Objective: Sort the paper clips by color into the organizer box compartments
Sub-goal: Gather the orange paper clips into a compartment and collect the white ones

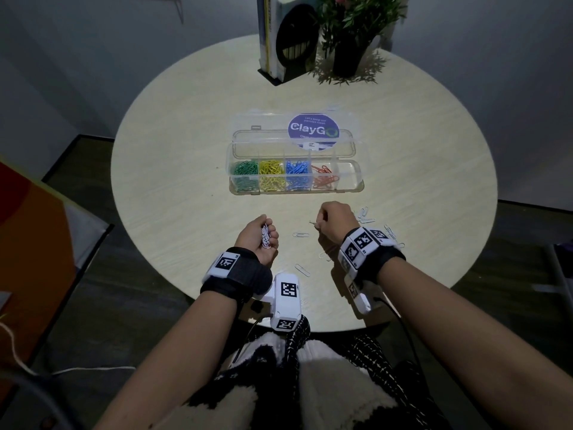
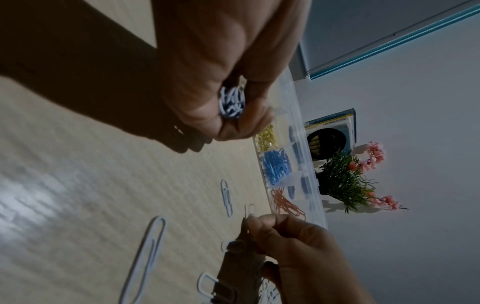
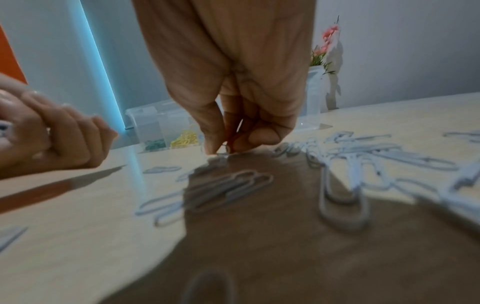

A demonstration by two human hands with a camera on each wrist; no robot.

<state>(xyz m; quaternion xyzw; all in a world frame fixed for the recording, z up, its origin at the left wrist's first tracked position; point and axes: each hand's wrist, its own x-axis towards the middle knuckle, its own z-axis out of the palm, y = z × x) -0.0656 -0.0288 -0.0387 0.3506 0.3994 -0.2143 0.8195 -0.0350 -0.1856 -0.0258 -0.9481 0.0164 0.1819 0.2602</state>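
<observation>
While a bunch of white clips (image 1: 265,236) is held in the curled left hand (image 1: 257,235), one white clip (image 1: 313,223) is pinched by the right hand (image 1: 336,219) just above the table (image 1: 186,181), its long axis pointing left; the organizer box (image 1: 350,178) lies beyond.

Organizer box (image 1: 296,176) at the centre of the table (image 1: 173,169); behind it, book stand (image 1: 285,38) left of potted plant (image 1: 353,32). Loose clips (image 1: 302,270) lie before the box, nearest me.
</observation>
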